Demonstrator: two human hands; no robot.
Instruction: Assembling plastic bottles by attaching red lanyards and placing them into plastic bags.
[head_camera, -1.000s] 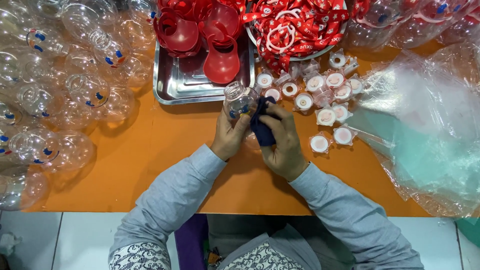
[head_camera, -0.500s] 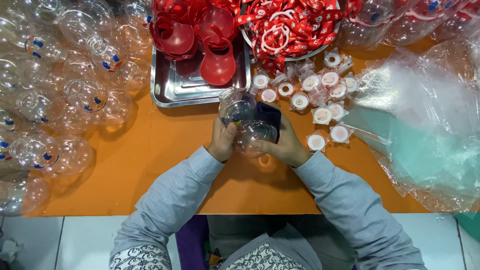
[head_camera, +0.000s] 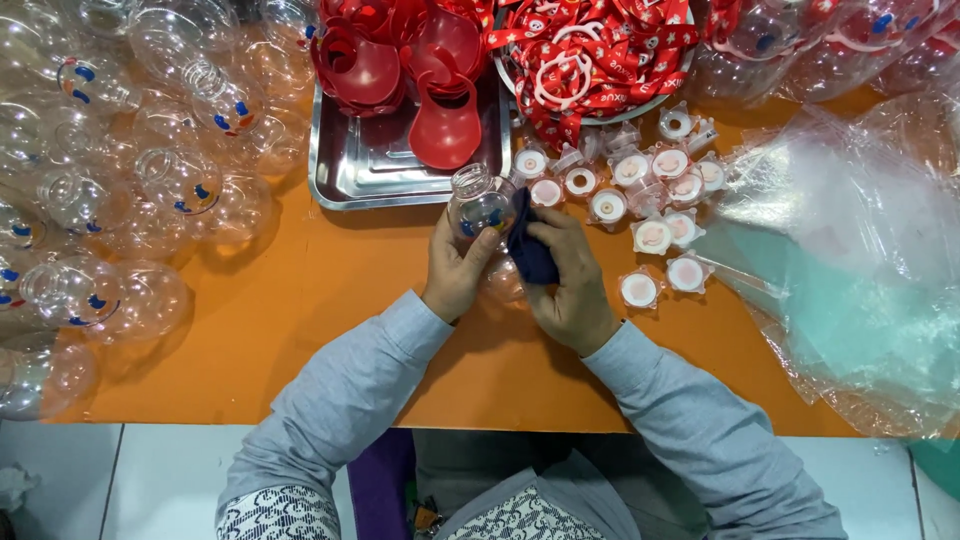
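The left hand (head_camera: 458, 272) is wrapped around the lower body of a clear plastic bottle (head_camera: 478, 203), fingers curled snug, thumb on the near side. The right hand (head_camera: 570, 285) is closed on a dark blue cloth (head_camera: 530, 250), which is pressed against the bottle's right flank, at about 3 o'clock of it. The bottle is held just above the orange table (head_camera: 300, 300), roughly at the centre of the view, with its open neck pointed to 12 o'clock.

Handling guess: the bottle looks thin-walled and very light, so it is probably dented easily if squeezed hard, and the smooth plastic is likely slippery. The best grip seems to be around the rounded belly or just under the threaded neck, where it is stiffer. The cloth is soft and floppy, easily bunched in the fingers.

Further out, at 2 o'clock, a cluster of small white caps (head_camera: 650, 235) is laid on the table, close to the right hand. At 3 o'clock a heap of crinkly clear plastic bags (head_camera: 850, 270) is spread. At 9 to 10 o'clock a big pile of matching clear bottles (head_camera: 150, 180) is stacked. Farthest, at 12 o'clock, a steel tray (head_camera: 350, 175) holding red plastic pieces (head_camera: 445, 130) is set, and at 1 o'clock a bowl of red straps (head_camera: 590, 50) is seen.
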